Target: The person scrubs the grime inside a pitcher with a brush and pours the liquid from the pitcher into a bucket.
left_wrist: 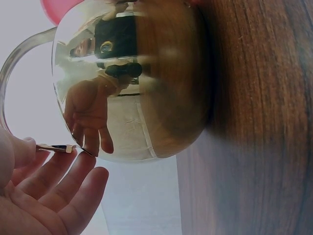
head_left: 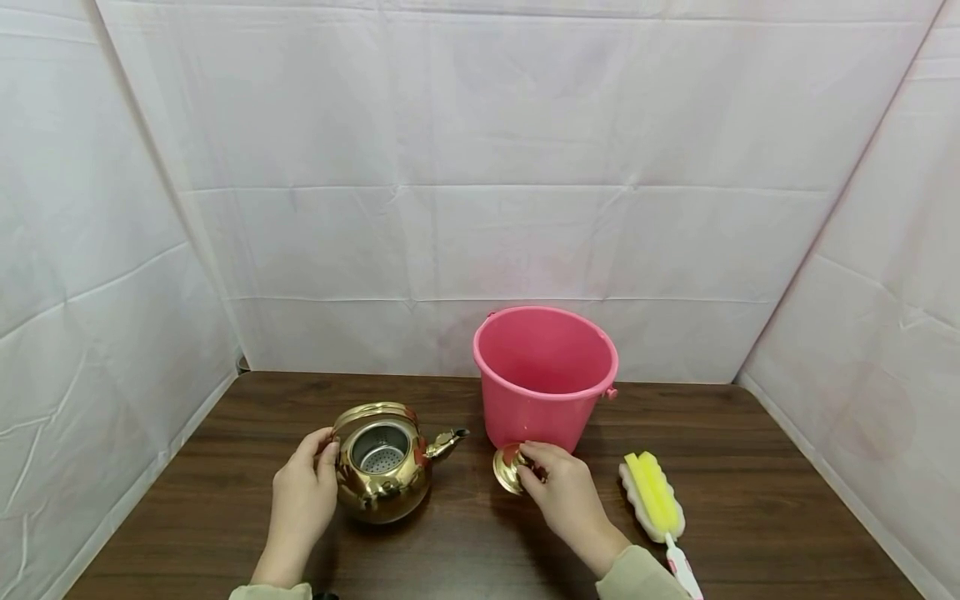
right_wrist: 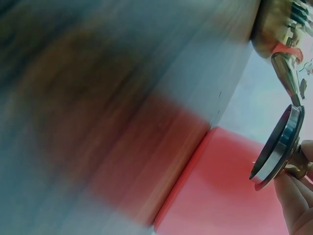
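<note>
A shiny gold kettle (head_left: 386, 498) stands on the table with its top uncovered, showing a perforated steel strainer (head_left: 381, 457) inside. Its spout points right, toward the bucket. My left hand (head_left: 303, 492) pinches the lower end of the kettle's arched handle (left_wrist: 14, 68) between thumb and fingers, beside the mirror-like body. Between kettle and bucket, my right hand (head_left: 568, 496) pinches the knob of the gold kettle lid (head_left: 504, 473). In the right wrist view the lid (right_wrist: 279, 147) is tilted on edge, its steel inner rim visible, held above the table.
A pink bucket (head_left: 536, 417) stands upright behind the right hand, near the table's back edge. To the right lies a yellow and white sponge brush (head_left: 654, 496) with a white handle. White sheeting (head_left: 510, 167) encloses the dark wooden table (head_left: 750, 500) at the back and sides.
</note>
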Demonstrator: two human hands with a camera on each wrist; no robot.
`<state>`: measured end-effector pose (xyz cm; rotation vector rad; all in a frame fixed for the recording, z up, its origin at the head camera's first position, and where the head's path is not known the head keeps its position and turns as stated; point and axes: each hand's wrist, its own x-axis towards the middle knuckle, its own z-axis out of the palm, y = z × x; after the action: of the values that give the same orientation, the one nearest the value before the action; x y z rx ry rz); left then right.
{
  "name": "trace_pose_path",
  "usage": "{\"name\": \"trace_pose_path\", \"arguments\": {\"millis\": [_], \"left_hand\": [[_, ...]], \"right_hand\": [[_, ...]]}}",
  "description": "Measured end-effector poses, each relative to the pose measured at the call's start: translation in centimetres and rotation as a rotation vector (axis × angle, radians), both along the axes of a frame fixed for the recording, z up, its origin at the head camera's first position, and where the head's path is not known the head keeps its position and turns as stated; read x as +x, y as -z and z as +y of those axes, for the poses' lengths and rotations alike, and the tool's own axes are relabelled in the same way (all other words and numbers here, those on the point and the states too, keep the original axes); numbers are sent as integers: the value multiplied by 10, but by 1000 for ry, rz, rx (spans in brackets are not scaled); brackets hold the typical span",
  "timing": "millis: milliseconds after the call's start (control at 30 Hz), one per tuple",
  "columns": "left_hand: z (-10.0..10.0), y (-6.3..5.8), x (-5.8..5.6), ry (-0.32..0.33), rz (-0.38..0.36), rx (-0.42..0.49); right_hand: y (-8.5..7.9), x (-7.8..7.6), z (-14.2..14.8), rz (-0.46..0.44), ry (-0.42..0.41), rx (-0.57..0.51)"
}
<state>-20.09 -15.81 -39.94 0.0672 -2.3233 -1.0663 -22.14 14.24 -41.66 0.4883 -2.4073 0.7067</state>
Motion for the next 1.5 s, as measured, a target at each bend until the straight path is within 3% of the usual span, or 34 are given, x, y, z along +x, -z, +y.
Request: {"name": "trace_pose_path", "arguments": {"millis": [767,1500], "left_hand": [[-1,-1,-1,-5,9,1],[-1,-2,-2,13,-28,12]], "right_hand": [[2,-1,15,25,35,14],[1,4,27,-97,107,70]]}}
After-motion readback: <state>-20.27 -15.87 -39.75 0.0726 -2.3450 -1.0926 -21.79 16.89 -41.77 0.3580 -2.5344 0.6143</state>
